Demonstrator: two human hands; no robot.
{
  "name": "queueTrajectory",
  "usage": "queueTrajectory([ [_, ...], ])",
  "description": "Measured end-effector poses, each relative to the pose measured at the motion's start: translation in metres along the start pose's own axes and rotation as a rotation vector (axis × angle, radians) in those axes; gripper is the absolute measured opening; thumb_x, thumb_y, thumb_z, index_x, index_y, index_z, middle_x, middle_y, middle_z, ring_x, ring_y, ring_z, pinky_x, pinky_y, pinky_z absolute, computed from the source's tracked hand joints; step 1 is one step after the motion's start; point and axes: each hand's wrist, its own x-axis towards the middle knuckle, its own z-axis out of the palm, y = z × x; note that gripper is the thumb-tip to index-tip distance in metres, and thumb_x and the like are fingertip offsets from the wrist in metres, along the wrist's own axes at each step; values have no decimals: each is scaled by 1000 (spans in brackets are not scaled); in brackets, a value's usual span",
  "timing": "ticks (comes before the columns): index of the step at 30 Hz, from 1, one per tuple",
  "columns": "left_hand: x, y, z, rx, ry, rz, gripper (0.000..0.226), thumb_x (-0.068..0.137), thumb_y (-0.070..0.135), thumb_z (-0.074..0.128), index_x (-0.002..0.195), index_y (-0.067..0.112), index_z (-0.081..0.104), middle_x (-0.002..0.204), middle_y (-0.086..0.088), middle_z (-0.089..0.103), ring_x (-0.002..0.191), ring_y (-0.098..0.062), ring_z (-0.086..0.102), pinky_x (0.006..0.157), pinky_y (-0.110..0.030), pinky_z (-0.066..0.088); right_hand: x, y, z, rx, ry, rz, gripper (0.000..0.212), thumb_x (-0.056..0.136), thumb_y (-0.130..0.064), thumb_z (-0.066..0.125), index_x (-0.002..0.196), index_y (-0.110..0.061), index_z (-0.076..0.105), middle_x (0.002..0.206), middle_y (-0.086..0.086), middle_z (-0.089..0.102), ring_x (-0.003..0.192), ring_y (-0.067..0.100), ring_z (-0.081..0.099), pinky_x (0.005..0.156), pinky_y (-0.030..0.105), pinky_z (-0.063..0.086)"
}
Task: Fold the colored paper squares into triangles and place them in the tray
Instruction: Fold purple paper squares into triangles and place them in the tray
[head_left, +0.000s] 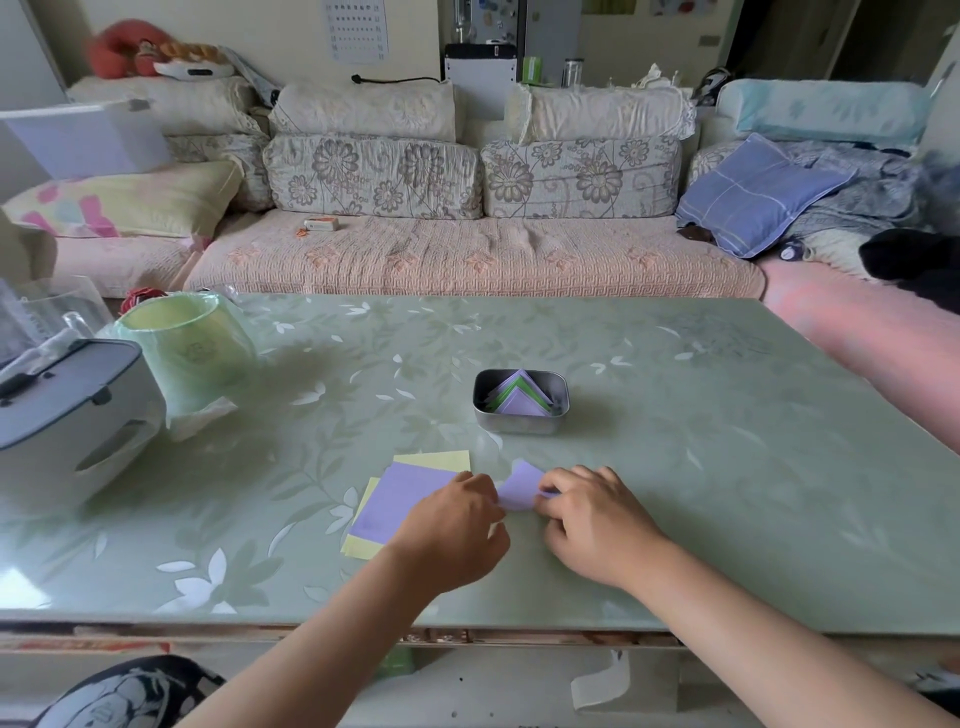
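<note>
A small purple paper piece is held just above the table between both hands. My left hand pinches its left edge and my right hand pinches its right side; the paper looks partly folded. To the left lies a stack of flat squares, purple on top with yellow sheets beneath, partly covered by my left hand. Behind the hands stands a small metal tray holding several folded triangles, purple and green.
A green plastic-wrapped bucket and a grey-white appliance occupy the table's left side. The glass-topped table has its near edge just below my wrists. A sofa with cushions runs behind it.
</note>
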Motion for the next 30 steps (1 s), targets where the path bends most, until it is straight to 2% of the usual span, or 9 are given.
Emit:
queueTrajectory([
  [3,-6,-6,-4,-15,-5,-12,53,82,41,30,104,20,74,119,9,57,110,-13,49,85,-36,51,2,0,0,11,9,6,65,69,-37,15,98,-24,71,113,-6,60,103,23,54,80,34,36],
  [7,-13,-13,-6,-7,3,-12,59,81,43,24,101,18,73,118,8,60,111,-11,51,87,-35,50,1,0,3,44,46,11,56,74,-32,22,96,-21,73,112,-5,61,101,25,56,74,32,34],
  [12,-14,-16,-5,2,26,-8,32,93,23,43,97,11,73,123,7,63,116,-13,52,94,-30,46,-2,-1,0,68,69,17,43,76,-26,39,98,-23,75,112,-4,63,101,25,58,76,33,38],
  [15,-12,-12,-2,-26,101,-9,49,88,35,30,93,11,72,117,4,67,111,-15,54,83,-36,54,-4,-2,-2,70,44,19,46,77,-26,38,105,-23,75,115,-3,61,105,25,56,81,34,42],
  [18,-7,-1,2,-46,215,85,48,87,38,34,100,12,72,122,-1,65,114,-19,54,76,-34,57,-5,-2,-2,84,31,16,44,77,-26,45,107,-22,76,115,0,63,106,28,59,81,36,45],
  [21,0,11,4,-77,150,148,39,92,30,47,117,11,69,130,-4,61,122,-20,50,91,-33,51,-5,-1,-2,96,28,17,42,77,-27,50,110,-24,76,114,1,64,105,28,60,81,37,45],
  [23,2,16,9,-92,67,137,47,91,34,41,124,11,65,128,-3,61,120,-21,50,93,-38,50,-5,-1,-3,115,39,24,38,78,-26,49,104,-23,77,114,2,64,106,29,60,82,38,46],
  [25,4,20,14,-73,54,111,59,88,42,29,126,13,64,124,-2,62,116,-22,51,89,-41,51,-5,-2,-4,129,39,28,34,79,-25,50,98,-19,77,116,3,64,108,31,60,84,39,46],
  [30,8,28,20,10,85,80,65,86,52,24,132,24,58,114,-2,59,101,-23,51,83,-40,50,-6,-1,-7,93,-8,37,33,90,-29,52,116,-25,72,131,-2,55,123,24,49,93,36,38],
])
